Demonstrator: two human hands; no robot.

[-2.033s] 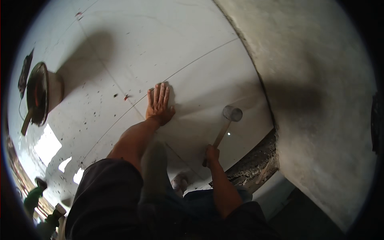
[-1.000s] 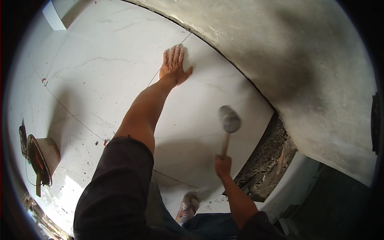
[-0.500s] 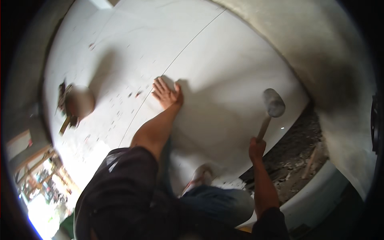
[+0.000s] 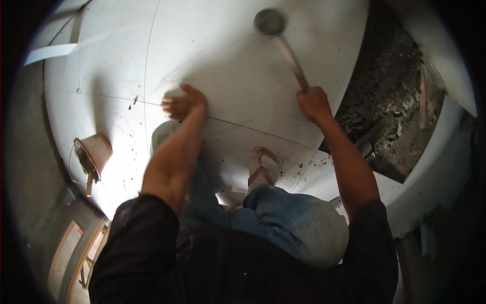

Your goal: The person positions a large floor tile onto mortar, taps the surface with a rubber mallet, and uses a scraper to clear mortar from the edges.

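My right hand (image 4: pixel 315 105) grips the wooden handle of a mallet (image 4: pixel 294 66) near its lower end. The mallet's dark round head, smeared by motion, is over a large white floor tile (image 4: pixel 243 76); whether it touches cannot be told. My left hand (image 4: pixel 184 103) rests on the floor tiles close to where two thin joints cross. Its thumb is apart, its fingers point left, and it holds nothing. Below it, my knees in blue jeans are bent, and a sandalled foot (image 4: pixel 263 167) stands on the tiles.
A bucket (image 4: pixel 101 147) with a wooden-handled tool in it lies tilted at the left. To the right, a strip of dark rubble (image 4: pixel 390 96) borders the tile edge, with a wood piece (image 4: pixel 423 96) on it. Dirt crumbs (image 4: pixel 301 164) dot the tiles near my foot.
The view has turned and shifted. My right hand has carried the mallet from beside the tile's right edge toward the tile's middle and far part. My left hand stays near the joint, fingers now pointing left.
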